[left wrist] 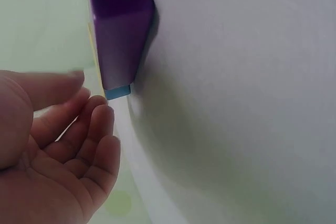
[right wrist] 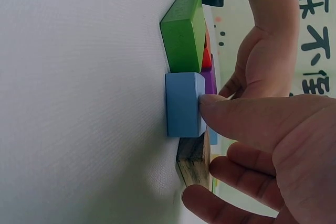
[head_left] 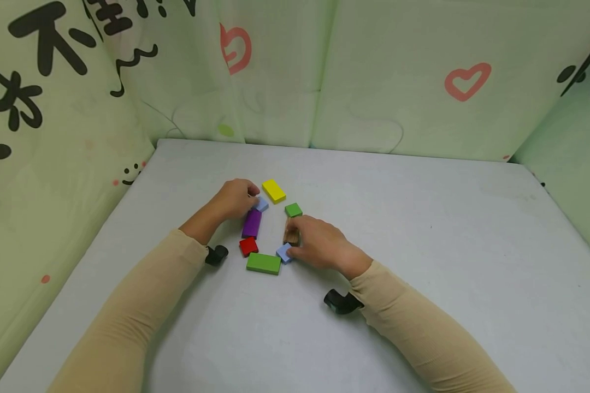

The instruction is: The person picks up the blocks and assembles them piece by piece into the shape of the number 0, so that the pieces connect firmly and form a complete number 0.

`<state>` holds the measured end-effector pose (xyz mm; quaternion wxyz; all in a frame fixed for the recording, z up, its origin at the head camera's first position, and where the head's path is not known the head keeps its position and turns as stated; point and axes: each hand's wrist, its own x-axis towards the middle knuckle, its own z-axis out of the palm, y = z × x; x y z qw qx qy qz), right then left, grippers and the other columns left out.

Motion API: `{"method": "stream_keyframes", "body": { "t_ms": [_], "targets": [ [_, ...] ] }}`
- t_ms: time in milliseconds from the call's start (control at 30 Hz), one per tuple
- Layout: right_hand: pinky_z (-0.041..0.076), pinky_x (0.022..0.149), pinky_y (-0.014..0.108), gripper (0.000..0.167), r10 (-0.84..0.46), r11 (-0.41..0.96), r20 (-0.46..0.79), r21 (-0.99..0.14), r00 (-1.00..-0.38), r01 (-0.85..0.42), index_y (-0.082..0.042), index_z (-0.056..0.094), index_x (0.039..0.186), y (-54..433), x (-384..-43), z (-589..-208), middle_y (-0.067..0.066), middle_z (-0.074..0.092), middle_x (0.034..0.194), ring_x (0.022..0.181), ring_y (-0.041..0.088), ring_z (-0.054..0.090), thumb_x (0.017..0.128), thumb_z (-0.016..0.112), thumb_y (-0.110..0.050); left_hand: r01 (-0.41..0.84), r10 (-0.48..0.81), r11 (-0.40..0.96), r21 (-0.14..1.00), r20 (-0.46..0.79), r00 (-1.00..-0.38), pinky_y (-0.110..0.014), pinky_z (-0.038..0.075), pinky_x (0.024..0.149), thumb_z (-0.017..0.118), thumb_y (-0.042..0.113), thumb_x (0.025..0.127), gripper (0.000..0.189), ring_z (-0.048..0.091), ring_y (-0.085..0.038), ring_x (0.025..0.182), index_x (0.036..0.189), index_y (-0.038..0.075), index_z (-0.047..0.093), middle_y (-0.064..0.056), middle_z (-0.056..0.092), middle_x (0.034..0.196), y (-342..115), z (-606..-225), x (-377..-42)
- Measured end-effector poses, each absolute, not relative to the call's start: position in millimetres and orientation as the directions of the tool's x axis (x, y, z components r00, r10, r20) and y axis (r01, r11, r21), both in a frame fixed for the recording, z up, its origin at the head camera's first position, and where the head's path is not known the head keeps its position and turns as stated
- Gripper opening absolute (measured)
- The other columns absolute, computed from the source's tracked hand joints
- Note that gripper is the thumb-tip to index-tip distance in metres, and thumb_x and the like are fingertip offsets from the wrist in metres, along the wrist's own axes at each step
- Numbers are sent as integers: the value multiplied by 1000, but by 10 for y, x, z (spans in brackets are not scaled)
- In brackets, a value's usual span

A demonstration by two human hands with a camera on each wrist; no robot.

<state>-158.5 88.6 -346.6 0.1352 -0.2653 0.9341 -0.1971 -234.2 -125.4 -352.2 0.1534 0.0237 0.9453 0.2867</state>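
Several coloured blocks form a loose ring on the table. My left hand (head_left: 233,199) is at the far left of the ring, its fingertips beside a light blue block (head_left: 261,204) behind the purple block (head_left: 252,224). In the left wrist view its fingers (left wrist: 100,150) are loosely bent around nothing; whether they touch that block I cannot tell. My right hand (head_left: 324,245) is over the ring's right side. Its thumb touches the nearer light blue block (right wrist: 185,104), and its other fingers spread along the wood-coloured block (right wrist: 194,163), partly covering it in the head view.
A yellow block (head_left: 273,191) and a small green block (head_left: 293,209) lie at the back of the ring. A red block (head_left: 248,246) and a long green block (head_left: 264,263) lie at the front. Printed cloth walls (head_left: 383,65) border the white table (head_left: 447,262).
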Motion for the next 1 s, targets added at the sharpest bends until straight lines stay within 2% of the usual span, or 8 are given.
{"method": "stream_keyframes", "body": {
  "t_ms": [267,1000],
  "targets": [
    [49,81,35,29,-549,779,-142,-444,-824,-443,-12,62,113,887,-1588,-3476,-1,59,102,93,18,56,89,76,-22,-28,151,836,548,-279,-948,-36,51,95,65,19,98,37,58,-28,107,130,1,60,-15,60,125,-1254,-3569,-2371],
    [49,80,35,28,-553,777,-131,-440,-823,-451,-13,63,112,892,-1590,-3492,-1,59,101,92,18,56,89,76,-22,-26,154,828,560,-273,-950,-37,51,97,63,14,99,32,57,-28,110,128,2,61,-14,60,127,-1229,-3566,-2362]
  ]
}}
